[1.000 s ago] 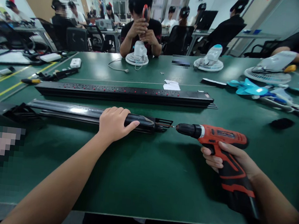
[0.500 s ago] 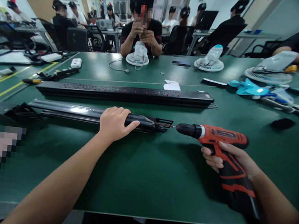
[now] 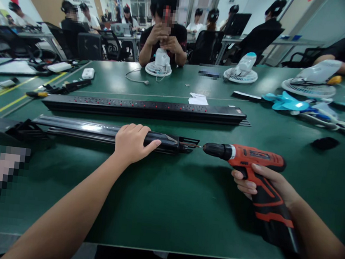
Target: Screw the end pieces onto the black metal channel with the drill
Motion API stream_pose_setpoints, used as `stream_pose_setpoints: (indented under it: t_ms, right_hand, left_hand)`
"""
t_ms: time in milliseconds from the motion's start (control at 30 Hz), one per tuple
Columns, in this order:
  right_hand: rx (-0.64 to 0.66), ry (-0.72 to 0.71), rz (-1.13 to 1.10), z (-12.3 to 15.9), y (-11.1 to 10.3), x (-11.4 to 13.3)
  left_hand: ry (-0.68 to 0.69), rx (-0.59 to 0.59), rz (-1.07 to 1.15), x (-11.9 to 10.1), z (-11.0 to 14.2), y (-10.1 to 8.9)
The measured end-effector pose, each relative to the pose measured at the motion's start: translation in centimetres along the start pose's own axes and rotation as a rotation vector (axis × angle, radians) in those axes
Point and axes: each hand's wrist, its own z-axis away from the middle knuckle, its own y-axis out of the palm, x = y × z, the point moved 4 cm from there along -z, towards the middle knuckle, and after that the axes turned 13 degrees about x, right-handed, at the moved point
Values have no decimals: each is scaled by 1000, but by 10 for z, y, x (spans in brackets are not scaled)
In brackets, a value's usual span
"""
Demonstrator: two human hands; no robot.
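Observation:
My left hand [image 3: 132, 142] is wrapped over a long black power strip [image 3: 76, 125] near its right end, pressing it on the green table [image 3: 163, 211]. A slotted black bracket [image 3: 191, 141] sticks out from that end. My right hand [image 3: 266, 181] grips a red and black cordless drill [image 3: 256, 156] by its handle, index finger near the trigger. The drill points left, its thin bit in line with the strip's end. Whether the bit's tip sits in a screw there cannot be made out.
Behind lies a second power strip [image 3: 143, 108] with red-marked sockets. White fan parts [image 3: 241, 73] stand farther back, and blue fan blades [image 3: 287, 102] lie at right. A dark piece [image 3: 325, 142] rests on the right. Across the table a person [image 3: 164, 33] holds up a tool.
Almost nothing differs. The drill and my right hand have shifted very slightly left, while my left hand stays on the power strip.

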Motion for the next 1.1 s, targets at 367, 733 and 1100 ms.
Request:
stream_pose_setpoints:
  t_ms: [367,733,1100]
  right_hand:
    - [16,-7,7,0,0,0]
    - [4,-26,27,0,-4,-2]
    - [-22,-42,52,2,-7,-2]
  left_hand:
    - [-3,2,16,-1,0,-2]
    - [1,11,15,-2,0,-3]
    - [1,-3,6,-2,1,-2]
